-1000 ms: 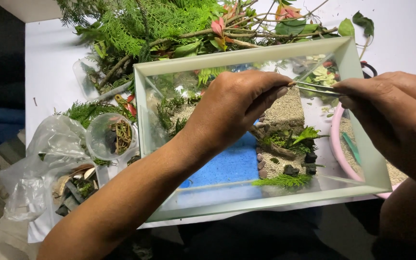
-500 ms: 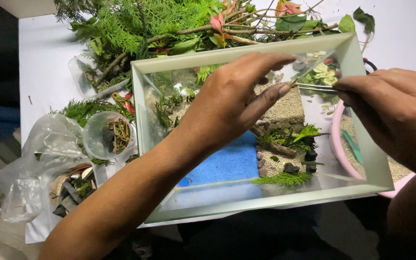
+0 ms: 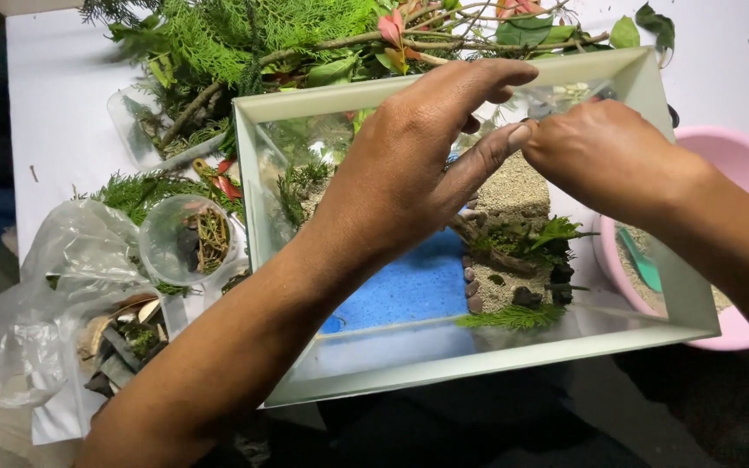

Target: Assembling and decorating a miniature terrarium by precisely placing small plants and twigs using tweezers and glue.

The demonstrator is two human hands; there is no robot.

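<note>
Two hands over glass tank (image 3: pixel 470 364): left hand (image 3: pixel 409 173) spread, empty, above blue sand patch (image 3: pixel 409 290); right hand (image 3: pixel 604 156) curled at tank's far rim, grip unreadable. Pink basin (image 3: pixel 743 173) beside tank.

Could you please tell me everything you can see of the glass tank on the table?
The glass tank is a rectangular box with clear panes and a pale frame, open at the top. It sits level on the white table, between cut greenery and a pink bowl. Inside lie blue sand, tan sand, dark stones and green sprigs. The left hand and right hand hover over it.
</note>
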